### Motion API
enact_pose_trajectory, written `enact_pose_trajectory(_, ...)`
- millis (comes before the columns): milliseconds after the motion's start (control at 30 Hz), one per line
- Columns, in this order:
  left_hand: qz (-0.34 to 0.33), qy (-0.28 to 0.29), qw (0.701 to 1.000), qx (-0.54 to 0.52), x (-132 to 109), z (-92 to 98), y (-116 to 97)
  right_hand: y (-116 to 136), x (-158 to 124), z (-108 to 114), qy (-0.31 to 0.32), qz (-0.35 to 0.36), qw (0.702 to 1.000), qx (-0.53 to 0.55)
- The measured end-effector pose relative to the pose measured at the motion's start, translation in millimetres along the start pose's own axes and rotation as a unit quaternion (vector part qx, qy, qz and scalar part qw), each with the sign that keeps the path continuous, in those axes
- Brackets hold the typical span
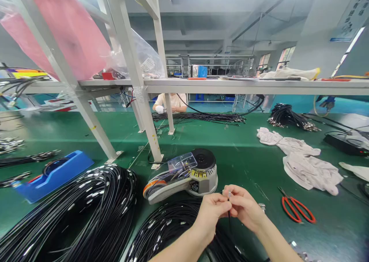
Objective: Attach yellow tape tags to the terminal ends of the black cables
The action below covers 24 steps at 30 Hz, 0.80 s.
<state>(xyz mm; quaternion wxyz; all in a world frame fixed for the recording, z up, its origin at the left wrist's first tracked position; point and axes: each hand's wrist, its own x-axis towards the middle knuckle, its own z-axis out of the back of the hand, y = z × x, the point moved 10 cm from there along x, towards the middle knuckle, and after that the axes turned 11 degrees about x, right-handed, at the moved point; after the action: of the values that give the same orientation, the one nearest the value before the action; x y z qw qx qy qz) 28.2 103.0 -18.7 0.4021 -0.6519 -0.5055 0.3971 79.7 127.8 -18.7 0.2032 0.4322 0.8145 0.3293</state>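
Observation:
Close together over the bench, both my hands are closed at the end of a black cable [229,217]. My left hand [210,215] pinches it from the left, fingertips near the cable's tip. From the right, my right hand [247,207] pinches the same end, where a small pale metallic tip [229,194] shows between the fingers. The fingers hide part of it, so its exact shape is unclear. Beneath my hands lies a large coil of black cables [167,225]. Just beyond them sits a grey round tape dispenser machine [211,181] with a clear plastic box on top.
Red-handled scissors [298,209] and crumpled white gloves [313,171] lie to the right. At left are another cable coil [95,208] and a blue tape dispenser [57,177]. White shelf posts [144,112] rise from the green bench. A person [173,101] sits across it.

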Motion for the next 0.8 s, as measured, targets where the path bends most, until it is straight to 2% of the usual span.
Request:
enact_pose_trajectory(100, 0.015, -0.017, 1.000, 0.014, 1, 5.4, 1, 7, 1, 1, -0.021, 0.014, 0.999, -0.045)
enact_pose_trajectory(200, 0.026, -0.045, 0.998, 0.038, 2, 11.5, 3, 22, 3, 1, -0.044, 0.057, 0.989, -0.131)
enact_pose_trajectory(300, 0.019, -0.059, 0.997, 0.038, 2, 12.8, 3, 26, 7, -5, -0.012, 0.066, 0.991, -0.119)
enact_pose_trajectory(367, 0.005, -0.028, 1.000, 0.004, 1, 6.1, 1, 20, 10, -9, 0.027, 0.042, 0.996, -0.076)
enact_pose_trajectory(433, -0.001, 0.038, 0.999, -0.027, 0, -6.5, -1, 14, 13, -9, 0.047, 0.030, 0.997, -0.050)
enact_pose_trajectory(500, -0.007, 0.080, 0.997, -0.012, -2, -13.3, -3, 9, 15, -6, 0.055, 0.027, 0.997, -0.036)
enact_pose_trajectory(533, -0.014, 0.080, 0.997, 0.012, -1, -12.4, -4, 7, 15, -6, 0.059, 0.025, 0.998, -0.030)
enact_pose_trajectory(800, -0.058, -0.067, 0.984, 0.153, 7, 17.2, -8, 4, 9, -19, 0.079, 0.012, 0.996, -0.026)
